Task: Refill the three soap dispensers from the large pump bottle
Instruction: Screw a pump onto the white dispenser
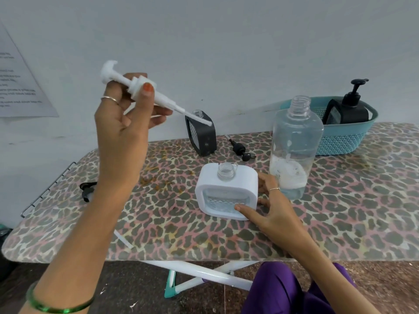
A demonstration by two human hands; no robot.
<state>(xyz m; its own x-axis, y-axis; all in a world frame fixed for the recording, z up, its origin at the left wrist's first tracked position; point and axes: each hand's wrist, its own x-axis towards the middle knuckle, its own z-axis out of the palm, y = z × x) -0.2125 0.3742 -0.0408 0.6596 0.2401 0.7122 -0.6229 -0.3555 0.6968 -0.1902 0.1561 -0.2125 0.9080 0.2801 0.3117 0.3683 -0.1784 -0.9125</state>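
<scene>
The left hand (pixel 127 123), raised in the upper left of the frame, pinches a white pump (pixel 145 90) by its collar between thumb and fingers; the pump head points up and left, the tube slants down to the right, and its tip overlaps a black dispenser (pixel 201 137) standing uncapped near the wall, so whether the two touch cannot be told. At centre, the right hand (pixel 269 207) steadies a white dispenser (pixel 226 193) on the table (pixel 340 211): the thumb presses its clear front panel while the other fingers curl behind its right side, mostly hidden. Its neck is open, and how much liquid is inside is hard to make out. Just right of it stands the large bottle (pixel 294 150), clear, capless, with a little liquid and white foam at the bottom. A black pump (pixel 240 150) lies on the table between the black dispenser and the large bottle. In the upper right, a teal basket (pixel 340 141) holds a 2nd black dispenser (pixel 349 109), pump on, its lower part hidden by the basket wall. Another dark pump (pixel 87 190) at mid left is partly hidden behind the left forearm. A paper sheet (pixel 20 82) on the wall is cut off by the left edge, its print too blurred to read
</scene>
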